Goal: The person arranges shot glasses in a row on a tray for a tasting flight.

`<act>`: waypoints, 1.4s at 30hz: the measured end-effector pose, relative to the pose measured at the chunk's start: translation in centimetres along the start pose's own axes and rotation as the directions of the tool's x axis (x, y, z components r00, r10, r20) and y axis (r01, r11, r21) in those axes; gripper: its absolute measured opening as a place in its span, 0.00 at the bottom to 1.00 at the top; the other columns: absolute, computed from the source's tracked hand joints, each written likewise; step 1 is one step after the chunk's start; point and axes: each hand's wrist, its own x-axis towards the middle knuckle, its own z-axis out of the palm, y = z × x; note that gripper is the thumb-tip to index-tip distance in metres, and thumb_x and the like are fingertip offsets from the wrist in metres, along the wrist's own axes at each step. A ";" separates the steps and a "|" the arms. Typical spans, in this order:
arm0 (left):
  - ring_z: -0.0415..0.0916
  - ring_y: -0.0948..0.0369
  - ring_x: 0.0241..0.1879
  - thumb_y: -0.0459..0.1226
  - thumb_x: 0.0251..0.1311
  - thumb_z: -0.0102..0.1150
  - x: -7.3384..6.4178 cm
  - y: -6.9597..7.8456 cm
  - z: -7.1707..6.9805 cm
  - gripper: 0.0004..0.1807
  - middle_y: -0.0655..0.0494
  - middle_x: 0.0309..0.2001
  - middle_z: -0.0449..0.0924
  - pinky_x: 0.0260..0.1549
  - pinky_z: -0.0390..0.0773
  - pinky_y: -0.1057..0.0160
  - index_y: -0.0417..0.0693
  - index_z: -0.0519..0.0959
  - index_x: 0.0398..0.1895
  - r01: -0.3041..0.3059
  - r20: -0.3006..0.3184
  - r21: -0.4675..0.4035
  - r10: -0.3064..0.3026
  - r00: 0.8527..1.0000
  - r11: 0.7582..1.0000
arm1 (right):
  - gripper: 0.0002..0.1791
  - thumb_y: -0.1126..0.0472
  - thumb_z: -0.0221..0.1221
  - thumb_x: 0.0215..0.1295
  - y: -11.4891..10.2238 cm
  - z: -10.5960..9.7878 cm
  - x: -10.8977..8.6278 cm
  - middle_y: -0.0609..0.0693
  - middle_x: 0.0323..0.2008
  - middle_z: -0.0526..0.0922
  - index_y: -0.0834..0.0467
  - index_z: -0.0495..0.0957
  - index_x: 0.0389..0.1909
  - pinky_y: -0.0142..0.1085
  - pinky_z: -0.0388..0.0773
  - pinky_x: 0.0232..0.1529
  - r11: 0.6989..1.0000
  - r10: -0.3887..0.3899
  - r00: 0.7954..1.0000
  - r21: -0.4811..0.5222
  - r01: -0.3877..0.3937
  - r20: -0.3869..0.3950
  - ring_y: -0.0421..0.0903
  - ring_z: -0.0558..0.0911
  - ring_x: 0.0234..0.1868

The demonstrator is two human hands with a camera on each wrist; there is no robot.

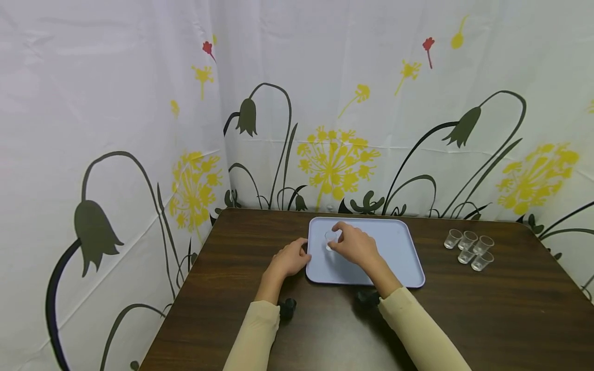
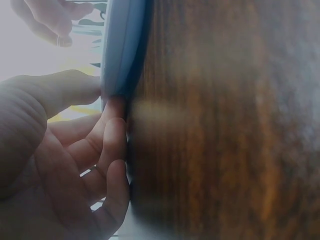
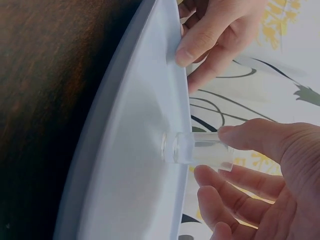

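Note:
A pale blue rectangular tray (image 1: 380, 252) lies on the dark wooden table. My left hand (image 1: 290, 257) grips its left edge. In the left wrist view the thumb (image 2: 75, 90) is at the rim and the fingers curl at the table side. A small clear shot glass (image 3: 200, 149) stands upright on the left part of the tray. My right hand (image 1: 353, 245) pinches that glass near its rim, thumb on one side and fingers on the other. Its base meets the tray surface in the right wrist view.
Several more clear shot glasses (image 1: 468, 247) stand grouped on the table to the right of the tray. Behind the table (image 1: 510, 304) hangs a white curtain (image 1: 325, 62) printed with flowers. Dark devices sit under both wrists.

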 end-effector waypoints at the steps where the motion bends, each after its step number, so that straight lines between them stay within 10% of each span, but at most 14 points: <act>1: 0.79 0.60 0.33 0.51 0.73 0.61 0.0 0.0 0.0 0.35 0.66 0.36 0.83 0.57 0.72 0.36 0.57 0.69 0.80 -0.001 0.000 -0.001 0.001 1.000 1.000 | 0.26 0.44 0.71 0.66 0.0 0.0 0.0 0.42 0.37 0.90 0.47 0.81 0.63 0.49 0.78 0.36 1.000 0.002 1.000 -0.002 -0.002 0.004 0.45 0.86 0.36; 42: 0.78 0.59 0.31 0.50 0.72 0.61 -0.1 0.0 0.0 0.34 0.65 0.34 0.83 0.52 0.72 0.40 0.54 0.70 0.80 -0.008 -0.008 -0.017 0.008 1.000 1.000 | 0.23 0.44 0.58 0.77 6.3 -5.0 -5.2 0.46 0.41 0.92 0.49 0.80 0.66 0.51 0.77 0.32 0.997 0.080 0.970 0.005 -0.081 -0.228 0.47 0.86 0.34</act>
